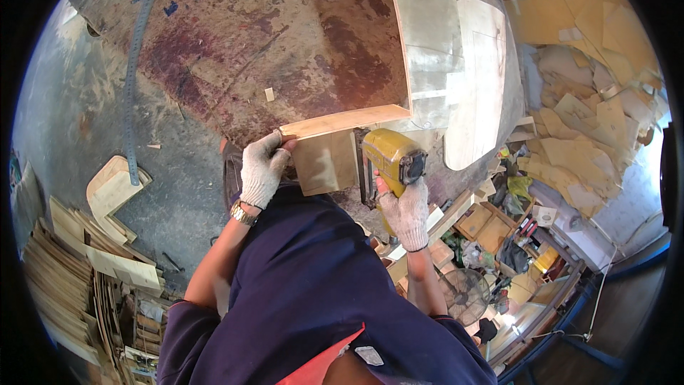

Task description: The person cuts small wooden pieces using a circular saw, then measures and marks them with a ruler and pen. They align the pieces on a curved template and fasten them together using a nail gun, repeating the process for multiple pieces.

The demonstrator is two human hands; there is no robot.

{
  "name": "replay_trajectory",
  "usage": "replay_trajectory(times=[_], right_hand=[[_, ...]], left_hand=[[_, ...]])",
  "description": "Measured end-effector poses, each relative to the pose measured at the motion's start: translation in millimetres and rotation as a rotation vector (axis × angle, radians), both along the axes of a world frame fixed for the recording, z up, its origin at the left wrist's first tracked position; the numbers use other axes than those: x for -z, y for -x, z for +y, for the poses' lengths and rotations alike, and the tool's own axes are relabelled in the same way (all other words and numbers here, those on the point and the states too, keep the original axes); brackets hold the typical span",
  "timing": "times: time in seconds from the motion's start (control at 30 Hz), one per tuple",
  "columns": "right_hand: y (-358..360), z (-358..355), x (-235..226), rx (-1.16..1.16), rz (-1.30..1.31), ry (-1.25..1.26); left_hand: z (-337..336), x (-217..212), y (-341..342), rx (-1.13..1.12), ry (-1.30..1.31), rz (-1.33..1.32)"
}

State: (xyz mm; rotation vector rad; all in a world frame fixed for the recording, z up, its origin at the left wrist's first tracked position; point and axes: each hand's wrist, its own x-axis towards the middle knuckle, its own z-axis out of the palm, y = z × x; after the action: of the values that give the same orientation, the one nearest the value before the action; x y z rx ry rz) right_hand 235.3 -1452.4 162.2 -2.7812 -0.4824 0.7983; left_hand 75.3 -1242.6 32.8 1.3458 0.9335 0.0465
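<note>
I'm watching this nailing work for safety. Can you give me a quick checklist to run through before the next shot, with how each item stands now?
1. Left hand in a white knit glove grips the small plywood piece: ok.
2. Right hand, gloved, holds the yellow nail gun: ok.
3. Gun nose seated on the wood: cannot tell, hidden.
4. Left fingers away from the gun: ok, they are on the piece's far side.
5. Piece flush under the pale wooden strip: cannot tell.
6. Finger on trigger: cannot tell.
</note>
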Motion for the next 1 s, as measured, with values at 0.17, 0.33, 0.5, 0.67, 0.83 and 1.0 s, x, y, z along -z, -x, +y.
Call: replay_trajectory(times=[0.17,0.33,0.5,0.67,0.83,1.0], right_hand=[[12.9,4.0,5.0,0.012,0.087,-0.02],[19.2,12.8,-0.5,-0.017,0.048,0.055],[21.4,23.9,-6.5,-0.035,0.015,0.061],[28.5,31.0,-9.3,0.006,0.052,0.146],[37.6,31.8,-3.6,-0.062,0.081,0.05],[43.0,32.5,-0.9,-0.109,0.009,0.023]], left_hand=[[2.9,-3.7,-1.3,0.051,0.005,0.047],[4.3,-2.1,-1.2,0.056,-0.026,0.045],[2.9,2.6,-0.5,0.061,-0.02,0.055],[3.5,6.5,0.0,0.052,0.001,0.069],[7.3,10.9,1.1,0.08,-0.174,-0.042],[8.4,10.0,0.5,0.072,-0.097,-0.019]])
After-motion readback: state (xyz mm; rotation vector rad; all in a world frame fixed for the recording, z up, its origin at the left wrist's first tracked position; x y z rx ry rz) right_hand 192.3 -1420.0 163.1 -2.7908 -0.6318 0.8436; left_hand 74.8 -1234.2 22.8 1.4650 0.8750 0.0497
